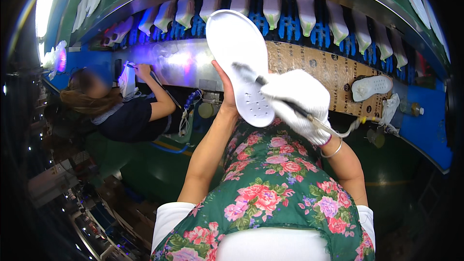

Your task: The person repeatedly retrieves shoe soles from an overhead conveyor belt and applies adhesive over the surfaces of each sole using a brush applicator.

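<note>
My bare left hand [228,88] grips a white shoe sole [237,38] by its left edge, holding it up above the workbench. The sole's hollow inner side faces me, with small holes at its lower end. In a white knitted glove, my right hand [302,99] is closed round a brush [246,72] with a dark handle. Its pale, blurred bristles lie over the middle of the sole and seem to touch it. A thin hose [352,126] trails from the handle to the right.
Behind the sole runs a row of pinkish-white shoe uppers [306,15] on blue holders. Another white sole [371,88] lies on the cardboard-covered bench [309,63], near a small bottle [416,109]. At left, a co-worker [133,111] handles a white piece beside a purple-lit lamp [60,60].
</note>
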